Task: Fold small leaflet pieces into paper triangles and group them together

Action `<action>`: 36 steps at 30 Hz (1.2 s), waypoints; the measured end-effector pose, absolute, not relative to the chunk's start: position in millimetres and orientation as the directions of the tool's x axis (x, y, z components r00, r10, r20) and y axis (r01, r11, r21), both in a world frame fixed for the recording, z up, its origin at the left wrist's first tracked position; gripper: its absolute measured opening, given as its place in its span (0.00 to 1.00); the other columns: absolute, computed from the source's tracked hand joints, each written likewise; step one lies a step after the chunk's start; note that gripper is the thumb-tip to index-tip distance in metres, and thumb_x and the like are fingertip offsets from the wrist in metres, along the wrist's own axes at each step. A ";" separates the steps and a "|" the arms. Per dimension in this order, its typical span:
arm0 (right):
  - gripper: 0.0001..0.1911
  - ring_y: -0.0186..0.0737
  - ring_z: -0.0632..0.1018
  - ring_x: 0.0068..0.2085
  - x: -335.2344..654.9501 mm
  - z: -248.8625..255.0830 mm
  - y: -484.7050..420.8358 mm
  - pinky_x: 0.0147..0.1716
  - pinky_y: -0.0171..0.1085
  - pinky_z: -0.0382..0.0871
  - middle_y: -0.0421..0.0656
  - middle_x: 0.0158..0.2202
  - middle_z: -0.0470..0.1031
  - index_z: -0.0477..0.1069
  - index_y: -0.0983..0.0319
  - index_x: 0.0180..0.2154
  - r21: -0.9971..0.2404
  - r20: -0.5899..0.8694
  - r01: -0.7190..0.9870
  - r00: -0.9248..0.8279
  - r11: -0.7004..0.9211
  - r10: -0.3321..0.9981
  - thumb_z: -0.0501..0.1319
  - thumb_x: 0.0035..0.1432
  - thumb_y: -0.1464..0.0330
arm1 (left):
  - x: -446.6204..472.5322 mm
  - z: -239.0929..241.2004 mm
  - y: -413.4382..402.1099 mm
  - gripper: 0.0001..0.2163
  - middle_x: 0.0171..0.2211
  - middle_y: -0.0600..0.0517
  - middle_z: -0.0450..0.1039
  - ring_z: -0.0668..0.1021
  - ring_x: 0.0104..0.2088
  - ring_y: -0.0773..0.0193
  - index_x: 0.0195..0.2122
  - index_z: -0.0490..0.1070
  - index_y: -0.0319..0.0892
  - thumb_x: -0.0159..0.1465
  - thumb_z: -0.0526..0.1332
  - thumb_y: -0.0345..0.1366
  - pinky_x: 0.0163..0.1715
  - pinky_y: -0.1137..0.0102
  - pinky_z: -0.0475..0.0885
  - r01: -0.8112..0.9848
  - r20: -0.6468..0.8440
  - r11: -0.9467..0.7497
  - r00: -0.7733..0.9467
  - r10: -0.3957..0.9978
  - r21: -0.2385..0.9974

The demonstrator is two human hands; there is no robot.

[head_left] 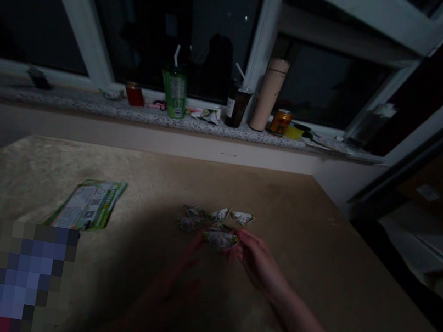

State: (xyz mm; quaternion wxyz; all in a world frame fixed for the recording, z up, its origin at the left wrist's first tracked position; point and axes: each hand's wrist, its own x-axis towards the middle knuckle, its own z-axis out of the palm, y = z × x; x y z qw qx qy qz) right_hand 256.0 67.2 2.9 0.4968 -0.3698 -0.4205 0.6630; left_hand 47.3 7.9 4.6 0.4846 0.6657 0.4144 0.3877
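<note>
In the head view, a small folded piece of printed paper or wrapper, whitish with green edges, is between my two hands. My right hand pinches its right end with thumb and fingers. My left hand, dim in shadow, closes on its left end; its fingers are partly hard to make out. Just beyond lie several similar folded pieces, among them a triangular one, one with a raised point and a darker one at the left.
A stack of green printed sheets or packets lies on the table at left. Along the windowsill stand a green cup, a dark drink cup, a tall pink bottle and an orange can. A blurred patch covers the lower left.
</note>
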 end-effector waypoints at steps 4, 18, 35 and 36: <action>0.18 0.33 0.70 0.22 265.3 8.6 72.7 0.27 0.32 0.63 0.39 0.19 0.71 0.72 0.63 0.25 -0.972 -0.043 -0.226 -0.133 -0.072 0.990 0.62 0.53 0.54 | 62.3 1.2 21.6 0.28 0.66 0.52 0.49 0.56 0.64 0.51 0.66 0.49 0.52 0.67 0.56 0.42 0.59 0.56 0.57 0.089 0.129 -0.171 0.354 0.926 0.981; 0.12 0.31 0.62 0.17 307.5 -13.6 108.6 0.17 0.30 0.52 0.36 0.15 0.64 0.68 0.63 0.22 -0.987 0.082 0.146 0.150 0.060 0.985 0.57 0.47 0.61 | 117.5 -16.8 56.8 0.23 0.61 0.44 0.59 0.67 0.58 0.54 0.60 0.59 0.41 0.65 0.51 0.42 0.55 0.61 0.65 0.249 0.148 -0.217 0.270 0.951 0.944; 0.09 0.36 0.72 0.24 315.9 -17.2 110.0 0.25 0.31 0.59 0.42 0.22 0.72 0.71 0.64 0.24 -0.803 0.297 0.571 0.133 0.172 0.945 0.53 0.50 0.70 | 136.9 2.2 64.8 0.22 0.60 0.43 0.62 0.62 0.58 0.46 0.59 0.63 0.39 0.63 0.56 0.36 0.54 0.51 0.53 0.853 0.173 -0.399 0.361 0.916 0.336; 0.09 0.37 0.72 0.24 315.8 -18.2 110.4 0.24 0.31 0.59 0.42 0.22 0.73 0.71 0.64 0.24 -0.806 0.294 0.566 0.129 0.173 0.947 0.53 0.50 0.69 | 136.8 2.9 64.8 0.22 0.60 0.43 0.62 0.62 0.58 0.46 0.59 0.63 0.39 0.63 0.56 0.36 0.54 0.51 0.53 0.858 0.172 -0.402 0.365 0.915 0.318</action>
